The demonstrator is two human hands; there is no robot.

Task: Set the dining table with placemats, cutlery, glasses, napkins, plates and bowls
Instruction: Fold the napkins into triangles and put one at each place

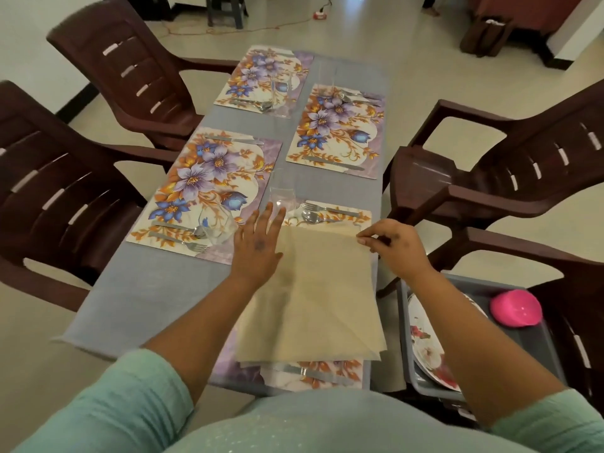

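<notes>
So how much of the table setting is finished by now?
Done: four flowered placemats are down, each with cutlery and a glass. In hand: the left hand presses flat on a beige napkin on the nearest mat while the right hand pinches its corner. Left: the other napkins, and the plates and pink bowl in the grey bin alongside.

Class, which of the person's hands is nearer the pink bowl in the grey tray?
Right. The right hand pinches the napkin corner up-left of the pink bowl; the left hand lies farther left.
</notes>
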